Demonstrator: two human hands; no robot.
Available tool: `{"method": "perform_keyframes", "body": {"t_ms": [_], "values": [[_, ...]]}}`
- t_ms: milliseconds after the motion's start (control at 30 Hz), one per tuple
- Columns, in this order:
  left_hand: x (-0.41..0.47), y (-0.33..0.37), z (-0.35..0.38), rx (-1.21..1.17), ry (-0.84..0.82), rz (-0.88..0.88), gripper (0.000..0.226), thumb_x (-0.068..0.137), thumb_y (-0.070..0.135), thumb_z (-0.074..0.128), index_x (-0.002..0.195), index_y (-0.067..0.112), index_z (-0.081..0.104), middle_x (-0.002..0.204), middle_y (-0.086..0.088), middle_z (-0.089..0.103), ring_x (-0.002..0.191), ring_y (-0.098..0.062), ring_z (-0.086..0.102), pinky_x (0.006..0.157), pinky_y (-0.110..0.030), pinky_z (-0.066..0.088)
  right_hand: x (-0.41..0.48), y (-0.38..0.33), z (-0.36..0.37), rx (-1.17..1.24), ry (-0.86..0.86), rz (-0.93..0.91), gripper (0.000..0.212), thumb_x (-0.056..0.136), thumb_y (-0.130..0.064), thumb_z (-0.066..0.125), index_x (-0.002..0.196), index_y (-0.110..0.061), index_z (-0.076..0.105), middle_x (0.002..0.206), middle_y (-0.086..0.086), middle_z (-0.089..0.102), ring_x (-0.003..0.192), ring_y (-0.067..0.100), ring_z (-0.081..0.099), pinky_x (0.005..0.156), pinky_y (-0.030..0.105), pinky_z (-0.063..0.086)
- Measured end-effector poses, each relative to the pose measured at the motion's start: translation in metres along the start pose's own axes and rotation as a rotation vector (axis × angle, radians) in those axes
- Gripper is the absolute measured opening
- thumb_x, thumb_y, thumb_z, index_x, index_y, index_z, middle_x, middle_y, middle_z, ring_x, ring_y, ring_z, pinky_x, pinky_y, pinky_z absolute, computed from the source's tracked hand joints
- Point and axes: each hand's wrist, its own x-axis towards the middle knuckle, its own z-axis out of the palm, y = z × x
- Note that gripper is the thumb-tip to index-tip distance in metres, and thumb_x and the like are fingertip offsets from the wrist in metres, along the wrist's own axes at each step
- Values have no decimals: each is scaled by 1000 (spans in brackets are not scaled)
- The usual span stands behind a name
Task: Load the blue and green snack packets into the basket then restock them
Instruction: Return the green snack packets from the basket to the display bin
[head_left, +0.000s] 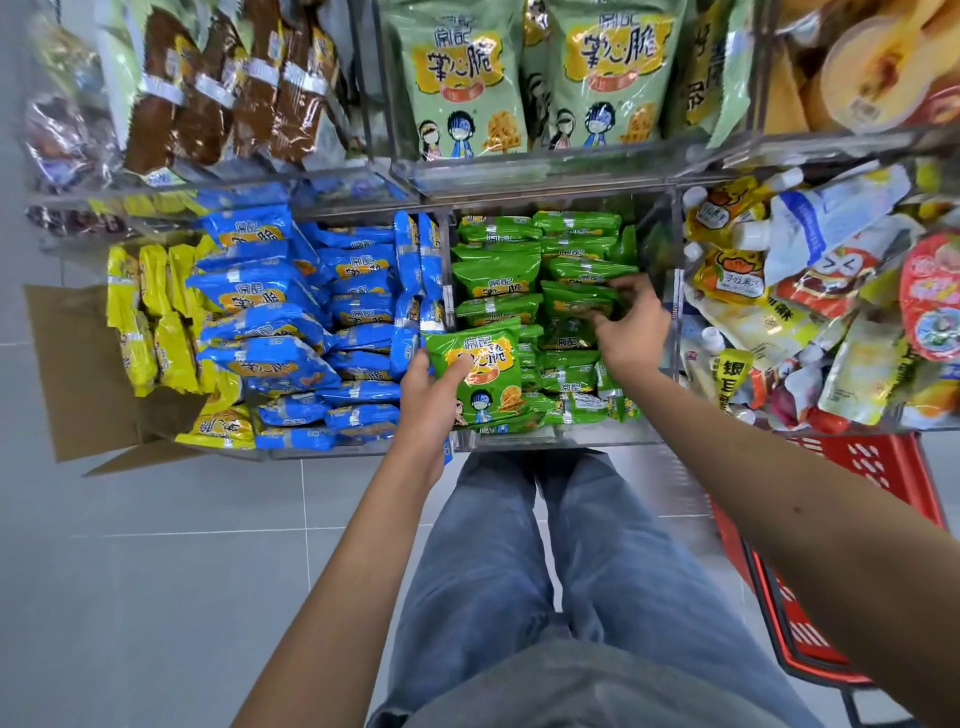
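The left hand (431, 395) grips a green packet (480, 374) by its left edge, thumb across the face and fingers behind. It holds the packet face-up at the front of the green compartment (519, 439), touching the packets below it. The right hand (631, 327) reaches deeper into the same compartment, its fingers curled over a second green packet (576, 304) on top of a stack and its thumb closing on the near edge. Whether that packet is lifted or only being pressed flat cannot be told.

The green compartment is stacked in rows nearly to its rim, and the blue packets (280, 312) beside it, past the clear divider (447, 270), also fill their section. The red basket (872, 457) sits on the floor to the person's right, and no packets show in the part of it that is visible.

So the loading seems done and the restocking well advanced, with perhaps only these last green packets left to seat and tidy.
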Motion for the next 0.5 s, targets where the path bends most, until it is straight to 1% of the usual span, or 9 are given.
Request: {"method": "perform_keyframes", "body": {"t_ms": [100,167,267,300,333,367,400,433,500], "values": [[0,0,2,-4,-24,-12,77,91,31,61,151,18,14,158,-1,18,142,-20,24,109,-38,27,-3,1,6,-90,71,65,48,75,-20,77,111,-9,48,106,14,63,100,31,58,83,36,44],[-1,1,3,-2,-39,-9,78,90,29,61,151,17,14,157,-2,20,141,-21,26,110,-40,27,-3,1,9,-113,76,114,48,76,-26,76,110,-8,48,107,15,63,102,34,57,86,40,45],[-3,4,5,9,-62,8,77,90,27,62,151,17,16,152,-2,31,134,-17,36,106,-37,30,-2,4,9,-77,36,143,43,76,-30,75,106,-8,53,100,13,65,97,31,59,81,36,46],[-4,5,6,4,-72,14,75,90,26,62,151,16,18,145,2,39,123,-11,45,101,-34,32,-1,5,8,-43,21,146,42,76,-30,76,106,-8,55,98,12,66,96,30,60,80,33,46],[-5,5,6,-1,-80,23,73,90,24,62,150,16,21,131,8,49,105,-1,52,96,-30,33,-1,7,6,-12,5,145,42,75,-29,76,106,-8,56,99,11,66,97,29,60,80,31,45],[-6,6,7,-6,-84,31,69,91,22,62,149,16,24,112,15,52,87,8,51,92,-28,33,0,9,4,11,-12,144,46,75,-27,77,110,-7,56,103,12,66,100,28,60,83,31,46],[-6,6,8,-8,-88,36,67,91,21,61,148,15,26,97,20,48,77,12,45,90,-26,32,0,10,2,27,-26,149,53,73,-27,78,116,-6,54,109,13,65,105,29,59,88,33,46],[-6,6,9,-12,-93,38,67,91,21,61,148,15,26,91,20,43,76,11,43,90,-25,31,1,11,0,39,-41,156,62,72,-27,79,124,-6,50,116,14,63,111,30,57,94,34,44],[-7,6,10,-25,-107,51,68,91,21,61,148,15,24,98,15,40,87,4,42,90,-24,29,1,10,0,50,-99,158,76,75,-28,77,138,-8,39,131,15,54,124,31,49,104,38,38]]}}
